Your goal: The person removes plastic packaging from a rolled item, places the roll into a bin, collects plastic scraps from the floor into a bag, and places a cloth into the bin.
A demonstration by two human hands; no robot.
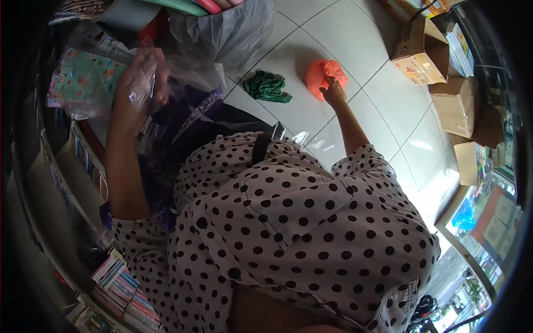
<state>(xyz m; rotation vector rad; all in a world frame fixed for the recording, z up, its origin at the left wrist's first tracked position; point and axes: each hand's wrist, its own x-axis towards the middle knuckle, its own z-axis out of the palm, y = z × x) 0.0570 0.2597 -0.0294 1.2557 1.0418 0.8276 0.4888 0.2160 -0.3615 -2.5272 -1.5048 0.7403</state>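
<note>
My left hand (pixel 145 80) is closed round crumpled clear plastic (pixel 191 75), beside a teal patterned packet (pixel 86 77). A purple cloth or bag with a white pattern (pixel 191 119) lies just below that hand, partly under the plastic. On the right, my right hand (pixel 335 94) reaches over the tiled floor with its fingers apart, at the near side of a knotted orange-red plastic bag (pixel 319 77). Its fingertips overlap the bag; whether they press on it cannot be made out. A crumpled dark green cloth (pixel 266 87) lies on the floor to the left of the bag.
Behind the green cloth stands a large bag of translucent plastic (pixel 222 39) with coloured rolls in its top. Open cardboard boxes (pixel 419 53) line the right side. Shelves (pixel 66 161) run down the left, with a stack of books (pixel 125 291) at lower left.
</note>
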